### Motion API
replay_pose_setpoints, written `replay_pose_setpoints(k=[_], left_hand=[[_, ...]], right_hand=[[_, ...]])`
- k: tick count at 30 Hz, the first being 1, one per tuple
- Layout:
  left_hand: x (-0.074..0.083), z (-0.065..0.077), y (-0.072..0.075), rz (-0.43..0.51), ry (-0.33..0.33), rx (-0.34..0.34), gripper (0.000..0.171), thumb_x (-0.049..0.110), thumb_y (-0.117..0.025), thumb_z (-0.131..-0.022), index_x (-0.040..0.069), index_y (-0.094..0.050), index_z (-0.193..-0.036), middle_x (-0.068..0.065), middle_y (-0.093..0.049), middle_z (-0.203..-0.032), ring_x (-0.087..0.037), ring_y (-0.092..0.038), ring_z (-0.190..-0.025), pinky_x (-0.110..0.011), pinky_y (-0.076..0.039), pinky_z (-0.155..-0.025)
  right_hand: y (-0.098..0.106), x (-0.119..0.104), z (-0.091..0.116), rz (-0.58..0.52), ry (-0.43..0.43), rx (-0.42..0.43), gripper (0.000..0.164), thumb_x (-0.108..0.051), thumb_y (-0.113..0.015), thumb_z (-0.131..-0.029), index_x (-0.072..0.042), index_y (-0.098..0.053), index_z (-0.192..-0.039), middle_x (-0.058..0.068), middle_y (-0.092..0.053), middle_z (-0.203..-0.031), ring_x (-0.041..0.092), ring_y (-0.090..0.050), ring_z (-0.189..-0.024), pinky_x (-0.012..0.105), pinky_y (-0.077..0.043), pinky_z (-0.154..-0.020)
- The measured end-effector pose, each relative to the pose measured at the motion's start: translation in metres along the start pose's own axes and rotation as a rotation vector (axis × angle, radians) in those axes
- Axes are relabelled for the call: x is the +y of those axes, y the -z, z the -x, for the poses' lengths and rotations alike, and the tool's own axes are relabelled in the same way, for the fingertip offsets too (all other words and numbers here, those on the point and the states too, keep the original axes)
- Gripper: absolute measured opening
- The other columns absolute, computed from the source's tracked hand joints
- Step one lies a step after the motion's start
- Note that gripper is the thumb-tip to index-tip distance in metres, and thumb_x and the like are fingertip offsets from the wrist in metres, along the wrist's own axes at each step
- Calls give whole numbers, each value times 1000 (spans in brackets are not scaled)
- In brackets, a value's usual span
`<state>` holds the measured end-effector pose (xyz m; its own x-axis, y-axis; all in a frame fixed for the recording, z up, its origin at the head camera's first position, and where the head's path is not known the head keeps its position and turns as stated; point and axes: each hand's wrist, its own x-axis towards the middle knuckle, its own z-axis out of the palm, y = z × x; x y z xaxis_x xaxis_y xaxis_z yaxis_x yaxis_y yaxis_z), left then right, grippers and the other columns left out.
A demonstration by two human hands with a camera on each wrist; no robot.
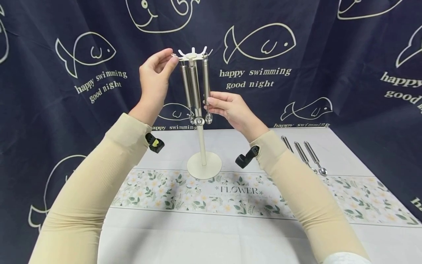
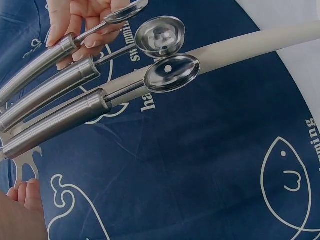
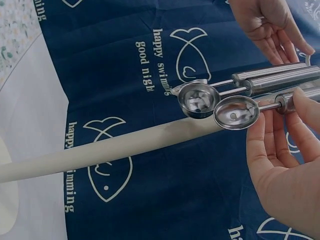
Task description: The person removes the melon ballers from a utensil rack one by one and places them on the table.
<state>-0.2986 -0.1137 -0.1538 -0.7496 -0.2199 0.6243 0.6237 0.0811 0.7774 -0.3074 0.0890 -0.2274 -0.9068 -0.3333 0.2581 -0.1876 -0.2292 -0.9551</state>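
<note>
A cream rack (image 1: 202, 143) stands upright on a round base, with a ring of hooks (image 1: 192, 55) at its top. Three steel melon ballers hang from it, scoops down: a left one (image 1: 186, 84), a front one (image 1: 195, 88) and a right one (image 1: 206, 75). My left hand (image 1: 156, 75) pinches a hook tip on the rack's left side between thumb and fingers. Lower down, my right hand (image 1: 234, 110) holds the right melon baller near the bottom of its handle. The right wrist view shows that one's oval scoop (image 3: 236, 112) close beside the pole, a small hole in its bowl.
Three more steel utensils (image 1: 311, 153) lie on the white table (image 1: 263, 234) at the right, beyond my right forearm. A floral printed strip (image 1: 204, 198) crosses the table in front of the rack base. Behind hangs a dark blue curtain (image 1: 204, 18) with fish drawings.
</note>
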Motion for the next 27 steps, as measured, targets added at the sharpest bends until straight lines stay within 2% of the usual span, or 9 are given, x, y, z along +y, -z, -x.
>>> replay_pose_setpoints(k=[5,13,20,27], left_hand=[[2,0,-1,-30,5,12,35,13,-74,-86,1,-67,-118,-1,-67,-101,-10,-64,-95,-20,-49,-94],[1,1,-1,-28,10,9,37,14,-76,-85,1,-67,-118,-3,-67,-103,-11,-64,-96,-21,-50,-94],[0,-1,0,-31,10,9,37,14,-76,-84,2,-67,-118,-1,-67,-101,-11,-65,-95,-20,-50,-93],[0,-2,-1,-12,15,18,38,14,-77,-83,2,-67,-117,0,-67,-101,-11,-64,-95,-20,-50,-93]], right_hand=[[3,-2,2,-7,28,-38,32,1,-57,-95,11,-56,-125,1,-72,-86,13,-68,-81,27,-57,-85],[10,-7,7,-17,41,-84,33,2,-56,-95,12,-54,-127,3,-72,-90,14,-69,-82,29,-57,-85],[16,-10,9,-31,35,-75,30,1,-57,-95,11,-57,-123,3,-72,-90,16,-70,-82,31,-57,-85],[27,-12,14,-65,35,-49,20,2,-55,-95,4,-62,-114,4,-72,-90,16,-70,-81,29,-58,-81]])
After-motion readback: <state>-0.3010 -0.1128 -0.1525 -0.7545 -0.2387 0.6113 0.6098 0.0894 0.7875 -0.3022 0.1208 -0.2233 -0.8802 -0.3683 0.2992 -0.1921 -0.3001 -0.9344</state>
